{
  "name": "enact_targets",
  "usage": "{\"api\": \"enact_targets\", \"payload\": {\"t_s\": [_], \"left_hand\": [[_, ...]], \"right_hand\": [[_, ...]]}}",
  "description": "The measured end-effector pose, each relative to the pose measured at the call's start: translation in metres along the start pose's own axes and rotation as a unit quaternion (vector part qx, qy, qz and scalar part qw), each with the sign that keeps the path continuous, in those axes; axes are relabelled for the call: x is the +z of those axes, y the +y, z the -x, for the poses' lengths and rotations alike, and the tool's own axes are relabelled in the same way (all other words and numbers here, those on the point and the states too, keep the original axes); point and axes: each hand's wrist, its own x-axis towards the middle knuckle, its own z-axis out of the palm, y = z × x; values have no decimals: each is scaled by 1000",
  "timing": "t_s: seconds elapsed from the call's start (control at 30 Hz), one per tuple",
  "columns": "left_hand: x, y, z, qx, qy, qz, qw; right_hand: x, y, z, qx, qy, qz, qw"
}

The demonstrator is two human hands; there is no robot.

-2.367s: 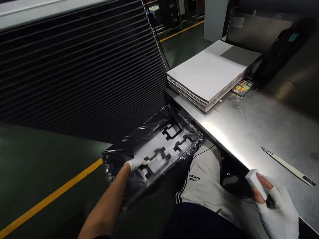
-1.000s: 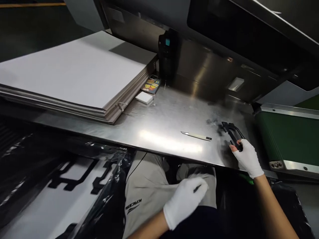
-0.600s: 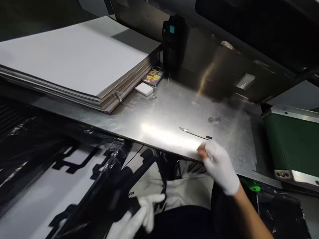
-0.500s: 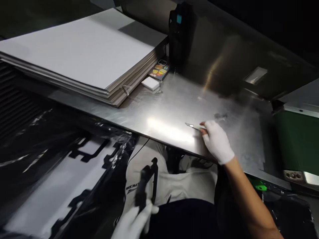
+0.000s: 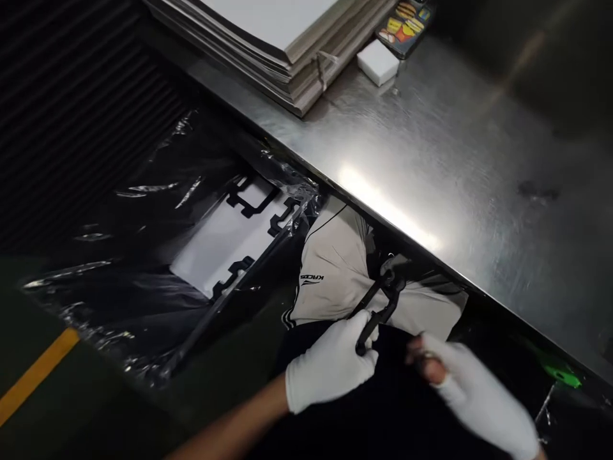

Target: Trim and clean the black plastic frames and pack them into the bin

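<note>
My left hand [image 5: 335, 361], in a white glove, is closed on a black plastic part [image 5: 383, 313], a slim, angled frame held over my lap. To its right is my right hand [image 5: 460, 383], gloved in white with thumb and fingertips bare. It is smeared by motion, its fingers pinched together around a small knife that is hardly visible in the blur. The two hands are apart.
A metal table [image 5: 460, 128] carries a stack of boards [image 5: 301, 83], a white block [image 5: 378, 62] and a patterned phone case [image 5: 405, 29]. On the left, a black plastic bag [image 5: 138, 249] holds black parts [image 5: 234, 275] and a white sheet [image 5: 211, 249]. A green object [image 5: 562, 375] lies right.
My right hand has left the tabletop with the knife and come down toward my lap. My left hand has raised the black part. The view has turned toward the lap and bag.
</note>
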Motion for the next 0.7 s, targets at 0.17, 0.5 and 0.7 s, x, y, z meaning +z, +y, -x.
{"api": "enact_targets", "payload": {"t_s": [0.17, 0.5, 0.7], "left_hand": [[9, 4, -15, -31, -30, -59, 997], [21, -9, -21, -58, -5, 23, 998], [26, -11, -21, -89, 18, 53, 994]], "right_hand": [[80, 4, -29, 87, 38, -32, 995], [89, 6, -39, 151, 30, -64, 986], [90, 5, -42, 176, 47, -93, 979]]}}
